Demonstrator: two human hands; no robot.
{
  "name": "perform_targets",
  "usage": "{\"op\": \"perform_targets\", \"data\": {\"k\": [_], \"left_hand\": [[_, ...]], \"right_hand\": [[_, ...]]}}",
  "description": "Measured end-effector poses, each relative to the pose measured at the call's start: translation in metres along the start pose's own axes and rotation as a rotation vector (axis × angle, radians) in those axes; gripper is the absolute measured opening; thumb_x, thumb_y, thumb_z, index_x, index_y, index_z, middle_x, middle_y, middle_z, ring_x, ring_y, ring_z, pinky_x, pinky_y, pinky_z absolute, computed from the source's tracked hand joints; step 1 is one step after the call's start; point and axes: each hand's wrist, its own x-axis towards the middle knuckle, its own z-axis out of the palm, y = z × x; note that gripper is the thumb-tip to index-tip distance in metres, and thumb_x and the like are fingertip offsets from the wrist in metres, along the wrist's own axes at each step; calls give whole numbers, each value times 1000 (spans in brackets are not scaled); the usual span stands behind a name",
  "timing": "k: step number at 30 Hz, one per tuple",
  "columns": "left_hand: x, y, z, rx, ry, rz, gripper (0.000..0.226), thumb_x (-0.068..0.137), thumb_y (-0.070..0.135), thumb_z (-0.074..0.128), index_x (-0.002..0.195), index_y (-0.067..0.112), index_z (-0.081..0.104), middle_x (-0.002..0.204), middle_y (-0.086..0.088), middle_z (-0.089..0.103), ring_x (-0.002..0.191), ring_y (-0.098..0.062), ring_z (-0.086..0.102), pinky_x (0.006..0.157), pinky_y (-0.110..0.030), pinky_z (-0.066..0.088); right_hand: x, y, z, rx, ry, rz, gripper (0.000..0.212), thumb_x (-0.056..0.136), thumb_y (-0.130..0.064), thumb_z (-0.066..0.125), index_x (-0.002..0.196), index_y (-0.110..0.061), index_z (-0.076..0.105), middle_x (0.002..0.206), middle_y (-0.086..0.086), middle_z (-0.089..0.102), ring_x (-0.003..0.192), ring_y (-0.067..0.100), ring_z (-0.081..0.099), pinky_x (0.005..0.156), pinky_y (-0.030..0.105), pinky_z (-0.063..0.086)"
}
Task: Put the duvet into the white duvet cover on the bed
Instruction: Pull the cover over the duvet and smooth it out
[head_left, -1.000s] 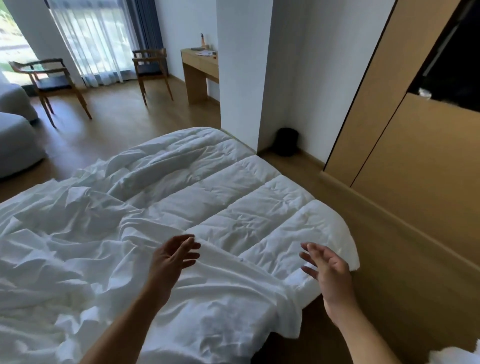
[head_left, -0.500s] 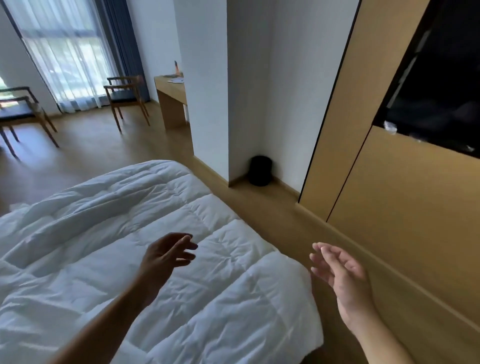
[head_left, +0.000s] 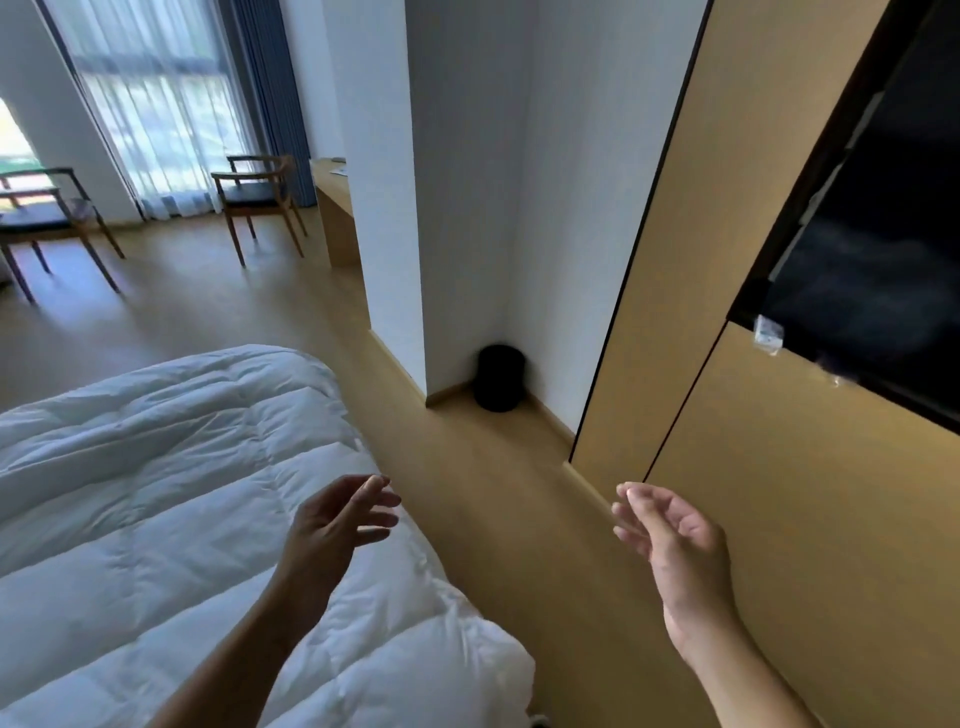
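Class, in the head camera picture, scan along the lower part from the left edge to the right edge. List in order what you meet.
white duvet → left hand → strip of wooden floor → right hand → wooden wall panel

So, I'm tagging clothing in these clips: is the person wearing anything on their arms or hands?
Nothing shows. The left hand and right hand are bare, with no gloves, rings or watch in view. Both forearms are uncovered as far as the bottom edge of the picture; no sleeve reaches into view.
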Motion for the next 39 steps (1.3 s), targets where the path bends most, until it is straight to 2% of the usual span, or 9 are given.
{"op": "perform_targets", "data": {"k": [5,9,12,16,21,26,31,35,39], "left_hand": [[111,-3,59,-65,140,11,24,99,19,57,104,0,71,95,-22,74,81,-32,70,77,-41,56],[204,5,105,-95,199,13,26,95,25,61,103,3,71,94,-21,74,81,-32,71,79,-44,56],[266,21,133,-59,217,38,28,93,27,61,108,4,69,93,-17,75,85,-37,71,78,-43,57],[335,36,150,-45,292,59,21,99,17,56,114,5,66,97,-17,76,87,-37,72,83,-47,57],[410,36,146,-23,485,79,20,100,13,56,111,1,68,98,-18,75,91,-40,72,83,-45,57],[478,46,142,-11,713,98,19,99,14,58,108,1,70,96,-18,75,89,-36,73,71,-30,62],[526,59,139,1,918,99,19,96,22,61,106,8,69,96,-11,77,87,-33,74,80,-43,60],[554,60,119,-7,1085,69,20,96,25,62,107,10,70,95,-10,77,85,-32,75,82,-44,60],[597,58,71,-19,1210,57,19,98,25,61,104,11,72,94,-10,77,86,-34,75,82,-45,60]], "right_hand": [[129,2,4,-21,-15,-46,6,92,-15,71,88,-14,76,89,4,76,84,15,70,75,29,58],[240,-4,18,-17,-42,-12,6,90,-17,72,89,-13,76,90,7,76,84,20,71,81,38,58],[316,-12,39,-10,-106,2,7,90,-16,71,89,-12,77,90,8,76,84,18,73,75,29,62],[411,-10,81,6,-178,48,8,92,-15,70,91,-9,76,90,10,76,84,19,73,73,33,58],[526,-13,171,9,-382,57,9,94,-10,66,92,-5,74,92,11,76,89,25,72,78,38,56],[630,-26,272,-3,-633,50,11,95,-8,64,92,-3,73,90,11,76,91,27,72,79,38,61],[707,-33,375,-38,-882,88,9,95,-10,65,93,-4,72,90,13,76,86,26,72,84,43,58],[739,-36,460,-52,-1055,102,11,95,-14,65,94,-7,73,92,11,77,86,24,74,78,38,56],[756,-35,555,-46,-1158,83,12,95,-16,66,90,-10,75,89,7,77,87,24,75,80,40,57]]}}
